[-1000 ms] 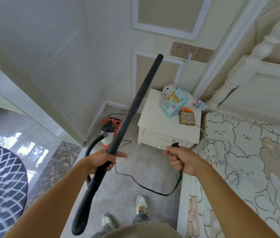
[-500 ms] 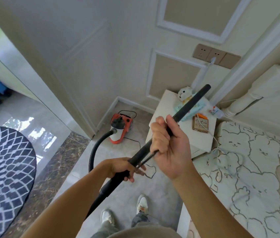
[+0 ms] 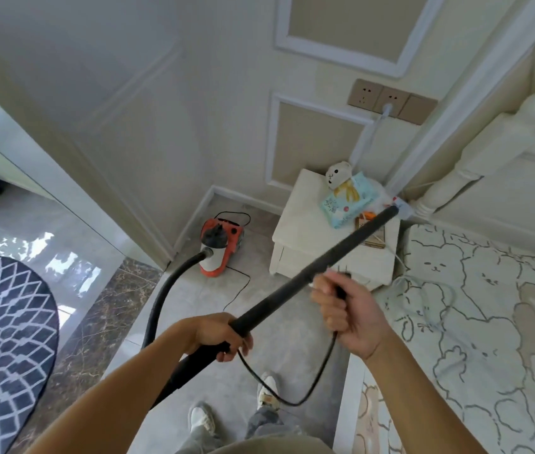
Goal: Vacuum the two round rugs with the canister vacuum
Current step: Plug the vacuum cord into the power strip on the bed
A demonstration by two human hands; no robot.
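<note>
An orange and white canister vacuum (image 3: 221, 246) stands on the floor in the corner. Its black hose (image 3: 164, 299) curves from the canister toward me and joins a long black wand (image 3: 322, 262). My left hand (image 3: 218, 334) grips the wand's lower end, and the wand points up and right over the nightstand. My right hand (image 3: 346, 314) grips the vacuum's black power cord (image 3: 305, 388) at its plug end, close beside the wand; the cord loops down in front of my feet. A black and white patterned round rug (image 3: 0, 352) lies at the left.
A white nightstand (image 3: 305, 244) holds a small plush toy (image 3: 338, 173), a wipes pack (image 3: 349, 199) and a small box. Wall sockets (image 3: 390, 99) sit above it, one with a white plug in it. A bed with a bear-print cover (image 3: 489, 322) fills the right. A doorway opens left.
The wand has swung down from upright to a low slant toward the nightstand. My right hand rose to the wand with the plug, then drew back to the right, still holding it.
</note>
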